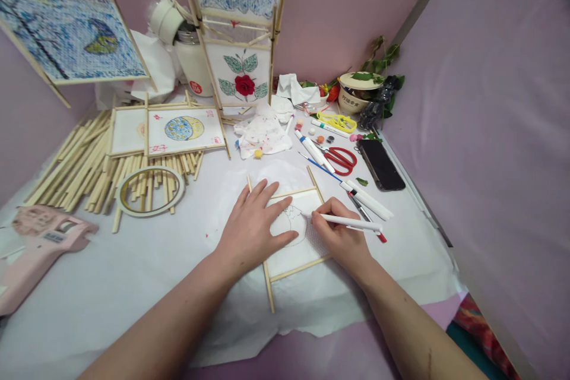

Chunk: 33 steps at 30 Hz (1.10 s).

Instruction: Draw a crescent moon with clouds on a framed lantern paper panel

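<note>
A small white panel (285, 264) framed with thin wooden sticks lies on the covered table, bearing a dark line drawing of a round shape. Across its left side, my left hand (252, 228) lies flat with fingers spread, holding nothing; the thumb and index finger rest over the drawing. My right hand (341, 237) is closed around a white pen (351, 222) at the panel's right side. The pen's tip points left at the drawing's upper right edge. Part of the outline is hidden beneath my left fingers.
Wooden sticks (89, 172), a tape roll (119, 193) and a pink glue gun (48, 246) lie left. Framed pictures (243, 74) stand behind. Red-handled scissors (345, 160), markers (314, 151) and a phone (380, 164) are right. A bowl (354, 98) sits at the back.
</note>
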Each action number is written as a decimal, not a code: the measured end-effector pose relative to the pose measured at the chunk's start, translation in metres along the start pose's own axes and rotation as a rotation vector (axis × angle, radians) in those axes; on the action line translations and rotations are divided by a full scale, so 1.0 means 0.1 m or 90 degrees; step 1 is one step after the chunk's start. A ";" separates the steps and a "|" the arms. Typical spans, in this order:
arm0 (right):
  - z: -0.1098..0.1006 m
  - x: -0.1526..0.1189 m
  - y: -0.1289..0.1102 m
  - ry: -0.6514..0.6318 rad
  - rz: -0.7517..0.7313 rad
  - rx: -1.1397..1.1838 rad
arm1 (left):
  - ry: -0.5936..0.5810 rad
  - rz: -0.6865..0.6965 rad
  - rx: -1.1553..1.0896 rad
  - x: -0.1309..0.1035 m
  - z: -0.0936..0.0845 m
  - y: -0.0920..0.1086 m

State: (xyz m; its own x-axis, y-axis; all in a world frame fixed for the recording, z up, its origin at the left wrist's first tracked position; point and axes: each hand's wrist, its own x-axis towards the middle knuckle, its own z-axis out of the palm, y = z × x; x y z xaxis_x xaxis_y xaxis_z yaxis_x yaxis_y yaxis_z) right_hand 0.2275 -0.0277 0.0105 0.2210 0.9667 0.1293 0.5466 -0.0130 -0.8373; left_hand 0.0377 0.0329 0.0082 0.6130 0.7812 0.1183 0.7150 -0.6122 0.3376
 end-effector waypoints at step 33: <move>0.01 -0.01 0.00 -0.017 -0.009 0.020 | -0.010 -0.005 0.013 0.00 -0.01 0.01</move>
State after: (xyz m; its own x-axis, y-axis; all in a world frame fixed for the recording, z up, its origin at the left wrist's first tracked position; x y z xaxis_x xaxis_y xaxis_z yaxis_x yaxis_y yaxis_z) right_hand 0.2269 -0.0283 0.0097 0.1921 0.9731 0.1273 0.5239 0.0081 -0.8517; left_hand 0.0379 0.0325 0.0091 0.6119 0.7845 0.1008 0.7268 -0.6080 0.3195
